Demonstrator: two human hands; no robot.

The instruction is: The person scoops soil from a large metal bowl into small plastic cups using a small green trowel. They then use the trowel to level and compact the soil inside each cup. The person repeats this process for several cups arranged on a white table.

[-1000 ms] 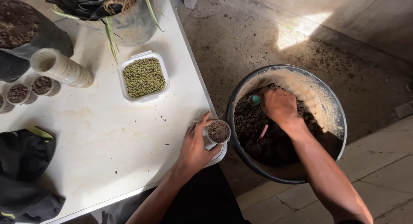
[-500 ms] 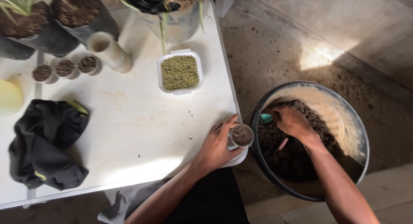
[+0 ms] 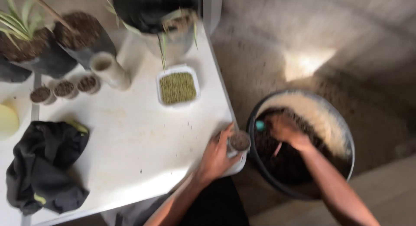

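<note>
Presently the left hand grips a small soil-filled cup at the counter edge; beside it, the right hand digs into the soil tub, its grip unclear.

Right hand deeper in soil

Two bare forearms are seen from above, with no sleeves, gloves, watch or rings made out in the blurred view. The left hand and right hand are both uncovered. Dark, plain clothing, black or nearly so, is worn on the body at the near edge
</note>
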